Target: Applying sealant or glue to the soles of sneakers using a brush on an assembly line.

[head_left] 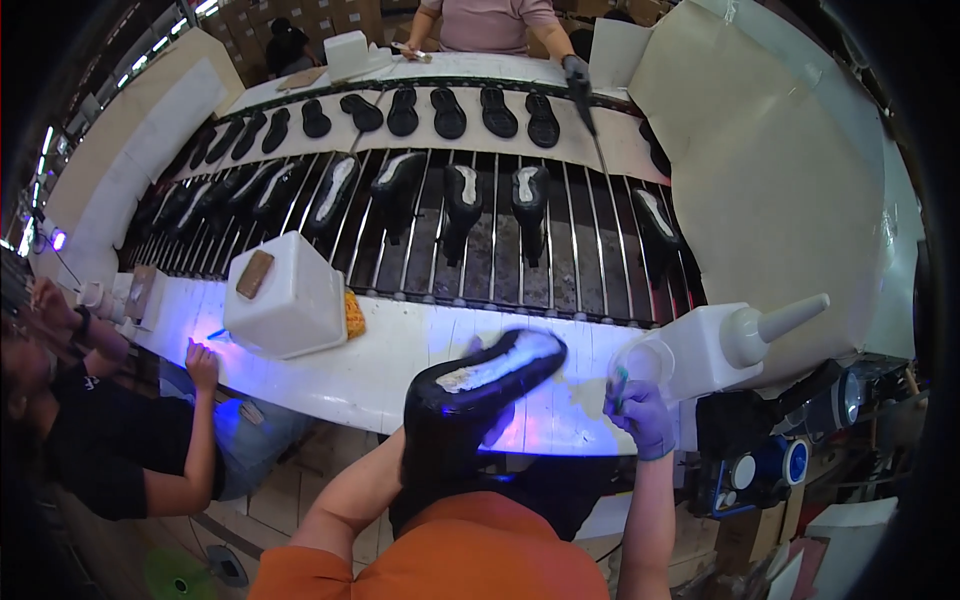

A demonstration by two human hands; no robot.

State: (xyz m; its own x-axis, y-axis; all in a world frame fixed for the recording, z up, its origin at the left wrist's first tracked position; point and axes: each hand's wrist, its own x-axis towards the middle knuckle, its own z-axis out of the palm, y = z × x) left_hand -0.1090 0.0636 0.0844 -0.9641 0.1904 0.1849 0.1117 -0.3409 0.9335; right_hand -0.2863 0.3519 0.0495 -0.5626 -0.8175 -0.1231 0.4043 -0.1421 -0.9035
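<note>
A black boot upper (430, 400) is in my left hand (497, 425), bottom side up and tilted, with a pale strip along its underside. The boot hides most of that hand; only part of a purplish glove shows beneath it. Its toe end is blurred. On the right, my gloved right hand (645, 420) is closed around a small brush (619, 388) with a greenish handle. The brush is beside a round white tub (643, 362), and its tip cannot be made out. Bluish light falls on the white worktop (380, 385) under both hands.
Beyond the worktop, a rod conveyor (575, 250) carries several upturned boots (464, 200). Black soles (448, 115) line the belt behind. A white container (285, 300) stands left, a white spouted bottle (715, 345) right. Co-workers are at the left (120, 440) and far side (485, 25).
</note>
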